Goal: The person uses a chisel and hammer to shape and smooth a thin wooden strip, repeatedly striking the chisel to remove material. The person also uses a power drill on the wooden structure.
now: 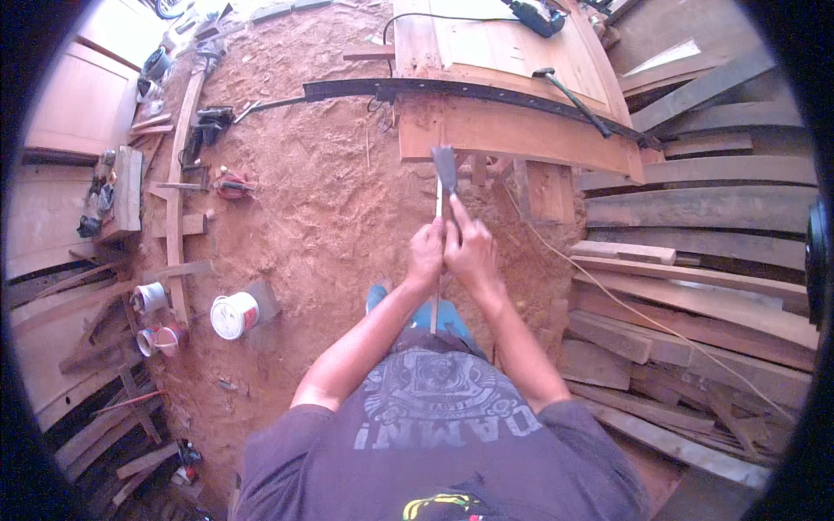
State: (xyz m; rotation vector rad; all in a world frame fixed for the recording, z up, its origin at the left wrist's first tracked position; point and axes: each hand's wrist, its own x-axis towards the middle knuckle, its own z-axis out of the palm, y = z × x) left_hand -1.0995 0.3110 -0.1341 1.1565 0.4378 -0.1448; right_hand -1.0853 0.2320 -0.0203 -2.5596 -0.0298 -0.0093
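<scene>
Both my hands are close together in front of my body, above the dirt floor. A thin, pale wooden strip (439, 201) is held upright in my left hand (425, 253), with its lower end sticking out below the fist toward my lap. My right hand (472, 252) is closed around a putty knife (445, 165), its index finger stretched along the tool. The flat grey blade points away from me, at the strip's far end. Just beyond the blade is the edge of a wooden door panel (512, 130); I cannot tell whether they touch.
On the panel lie a long dark metal bar clamp (512, 95), a hammer (573, 102) and a corded power tool (537, 16). Stacked planks (695, 208) fill the right side. A white bucket (234, 315) and smaller paint pots (162, 339) stand at left. A cable (625, 306) runs along the right.
</scene>
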